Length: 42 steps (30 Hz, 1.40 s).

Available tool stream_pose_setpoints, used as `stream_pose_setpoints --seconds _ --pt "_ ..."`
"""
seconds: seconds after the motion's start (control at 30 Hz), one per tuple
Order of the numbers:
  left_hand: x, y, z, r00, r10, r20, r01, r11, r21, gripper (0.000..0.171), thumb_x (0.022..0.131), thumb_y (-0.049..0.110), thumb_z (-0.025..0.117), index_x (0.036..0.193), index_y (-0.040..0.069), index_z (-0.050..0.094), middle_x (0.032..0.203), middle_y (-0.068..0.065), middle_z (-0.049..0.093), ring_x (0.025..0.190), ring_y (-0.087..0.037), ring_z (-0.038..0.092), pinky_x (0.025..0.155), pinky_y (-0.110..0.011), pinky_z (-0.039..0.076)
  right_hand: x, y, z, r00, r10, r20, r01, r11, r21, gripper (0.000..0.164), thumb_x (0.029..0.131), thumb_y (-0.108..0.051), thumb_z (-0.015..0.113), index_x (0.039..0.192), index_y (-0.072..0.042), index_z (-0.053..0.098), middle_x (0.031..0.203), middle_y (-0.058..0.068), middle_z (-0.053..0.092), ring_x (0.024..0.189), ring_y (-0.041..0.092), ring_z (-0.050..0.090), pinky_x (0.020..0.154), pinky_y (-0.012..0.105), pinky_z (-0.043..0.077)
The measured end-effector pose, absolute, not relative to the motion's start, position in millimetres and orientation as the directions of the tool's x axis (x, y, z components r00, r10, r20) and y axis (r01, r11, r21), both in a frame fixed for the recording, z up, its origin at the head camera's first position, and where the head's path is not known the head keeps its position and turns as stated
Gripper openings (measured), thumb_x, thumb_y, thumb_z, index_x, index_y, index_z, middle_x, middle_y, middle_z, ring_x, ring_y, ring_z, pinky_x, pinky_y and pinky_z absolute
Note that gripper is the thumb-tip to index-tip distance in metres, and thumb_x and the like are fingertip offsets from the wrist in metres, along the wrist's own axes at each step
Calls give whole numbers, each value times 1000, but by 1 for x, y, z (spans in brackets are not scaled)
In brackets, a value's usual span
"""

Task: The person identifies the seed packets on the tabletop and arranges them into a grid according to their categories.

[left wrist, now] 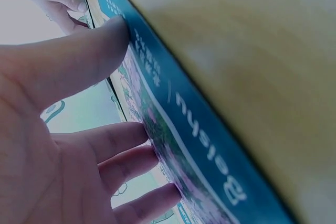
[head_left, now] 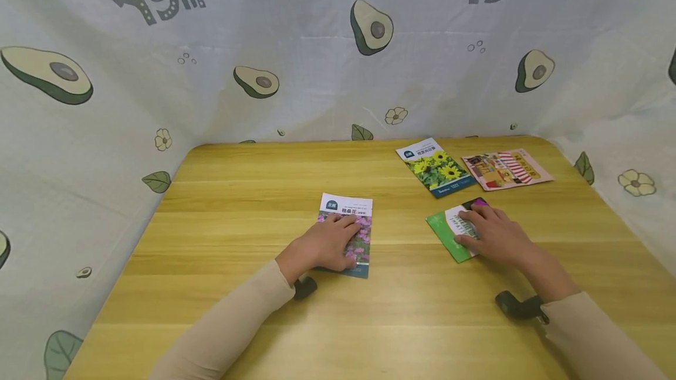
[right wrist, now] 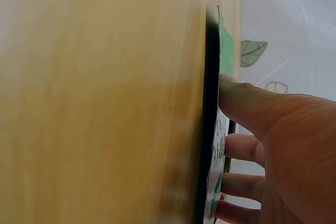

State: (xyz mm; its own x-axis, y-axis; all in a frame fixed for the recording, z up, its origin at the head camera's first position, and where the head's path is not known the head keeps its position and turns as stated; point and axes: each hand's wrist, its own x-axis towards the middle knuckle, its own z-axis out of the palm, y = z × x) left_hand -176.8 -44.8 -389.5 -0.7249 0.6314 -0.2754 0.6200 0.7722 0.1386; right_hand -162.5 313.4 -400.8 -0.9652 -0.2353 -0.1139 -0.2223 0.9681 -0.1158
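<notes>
My left hand rests on a seed packet with a white top, purple flowers and a dark blue lower band. In the left wrist view, its thumb and fingertips touch the printed face from above. To the right, my right hand lies over a green and white packet, covering its right part. Seen from the right wrist, the thumb and extended fingertips press on the packet's upper face, and a dark shadow runs along its near edge.
Behind the right hand lie a yellow-flower seed packet and a pink packet with a striped awning, their edges close together. All are on a wooden table. An avocado-print curtain encloses the back and sides.
</notes>
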Motion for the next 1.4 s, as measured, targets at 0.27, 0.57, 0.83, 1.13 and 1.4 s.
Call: stream_pose_setpoints --seconds 0.27,0.57,0.83,1.13,1.4 --pt "-174 -52 -390 -740 615 -274 603 786 137 75 91 46 64 154 16 37 164 -2 31 148 -33 34 116 -48 40 -161 313 -401 -966 -234 -110 -221 968 -117 66 90 -46 66 139 -3 52 139 35 43 124 62 40 86 77 43" --pt "-168 -65 -387 -761 584 -283 580 808 106 76 91 52 62 155 19 36 164 0 30 148 -31 34 112 -49 44 -162 313 -401 -967 -233 -105 -221 968 -117 66 90 -45 67 138 -3 52 139 35 43 123 61 40 86 78 43" --pt "-165 -76 -388 -782 555 -284 552 828 98 76 90 53 63 154 20 38 164 1 31 148 -32 35 107 -52 47 -161 313 -401 -966 -229 -117 -216 970 -115 65 91 -45 66 138 -2 54 143 35 40 124 62 38 87 78 43" --pt "-158 -90 -387 -794 544 -270 535 837 115 75 89 52 65 153 20 41 162 1 35 146 -31 37 105 -52 48 -162 314 -400 -965 -242 -103 -230 966 -116 64 91 -44 67 138 -2 54 140 35 42 123 62 39 86 78 43" --pt "-153 -101 -389 -801 544 -250 533 838 114 74 89 52 65 152 19 42 160 0 37 143 -32 40 105 -52 48 -161 314 -401 -965 -238 -109 -224 967 -121 65 91 -44 66 138 -2 54 141 35 41 124 62 38 87 78 42"
